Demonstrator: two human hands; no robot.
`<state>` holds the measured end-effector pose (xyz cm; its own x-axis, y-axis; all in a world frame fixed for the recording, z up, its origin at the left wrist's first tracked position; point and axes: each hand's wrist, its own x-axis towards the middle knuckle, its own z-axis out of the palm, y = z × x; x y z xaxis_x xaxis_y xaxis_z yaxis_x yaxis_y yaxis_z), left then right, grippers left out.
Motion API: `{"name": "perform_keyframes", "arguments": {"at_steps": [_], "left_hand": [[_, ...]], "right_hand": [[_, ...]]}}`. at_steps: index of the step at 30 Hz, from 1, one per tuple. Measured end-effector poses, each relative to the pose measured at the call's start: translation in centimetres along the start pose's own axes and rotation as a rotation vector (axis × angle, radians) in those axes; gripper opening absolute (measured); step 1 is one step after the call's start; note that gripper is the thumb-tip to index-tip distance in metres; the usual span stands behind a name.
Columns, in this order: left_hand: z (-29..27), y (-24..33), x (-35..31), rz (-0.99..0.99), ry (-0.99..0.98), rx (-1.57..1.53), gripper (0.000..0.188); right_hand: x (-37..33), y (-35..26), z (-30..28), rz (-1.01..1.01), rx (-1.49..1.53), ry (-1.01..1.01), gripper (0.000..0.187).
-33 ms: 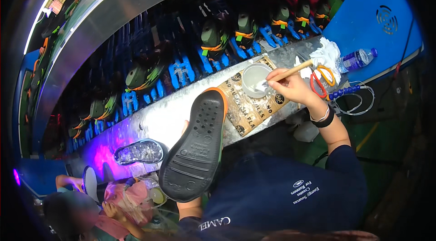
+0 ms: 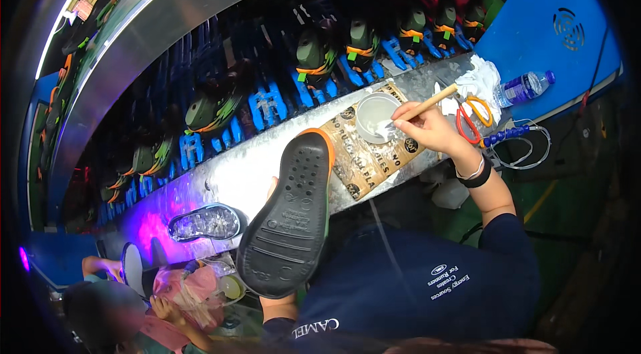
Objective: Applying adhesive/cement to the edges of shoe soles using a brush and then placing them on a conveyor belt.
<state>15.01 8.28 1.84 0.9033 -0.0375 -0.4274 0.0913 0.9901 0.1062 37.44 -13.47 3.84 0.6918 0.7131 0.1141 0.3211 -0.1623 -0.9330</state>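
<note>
– Holding what, left hand?
– Gripping black sole from behind, tread up, toe end tipped toward bowl, well short of it, over bench edge.
– Right hand?
– Pinched round wooden brush, just right of bowl; bristles down inside, in whitish stuff.
– Any sign of fresh change?
– None readable. Tread side dry and dull, no wet sheen; brush not touching sole.
– Under bowl?
– Brown cardboard flat on bench, near edge running below bowl.
– Clutter?
– Right of bowl: scissors, white rag, bottle, crowded. Far left of bowl: clear sole alone on bench. Behind bowl: shoes on blue racks, close to far edge.
– Open room?
– Bare bench left of bowl, between cardboard and clear sole. Another person low and far left, well apart.
</note>
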Motion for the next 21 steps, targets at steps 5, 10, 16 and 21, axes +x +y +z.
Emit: {"name": "perform_keyframes", "arguments": {"at_steps": [5,10,16,21], "left_hand": [[1.0,-0.5,1.2,-0.099,-0.195,0.130,0.065],[0.5,-1.5,1.1,-0.122,-0.220,0.197,0.062],[-0.2,-2.1,0.0,-0.128,-0.170,0.232,0.059],[0.9,-2.2,-0.4,-0.112,-0.172,0.254,0.057]], "right_hand": [[-0.1,-0.6,0.1,0.071,0.147,0.101,0.012],[-0.2,-4.2,2.9,-0.161,0.219,0.087,0.011],[-0.1,-4.8,4.5,-0.318,-0.042,0.003,0.010],[0.5,-4.4,5.4,-0.519,-0.129,0.069,0.009]]}}
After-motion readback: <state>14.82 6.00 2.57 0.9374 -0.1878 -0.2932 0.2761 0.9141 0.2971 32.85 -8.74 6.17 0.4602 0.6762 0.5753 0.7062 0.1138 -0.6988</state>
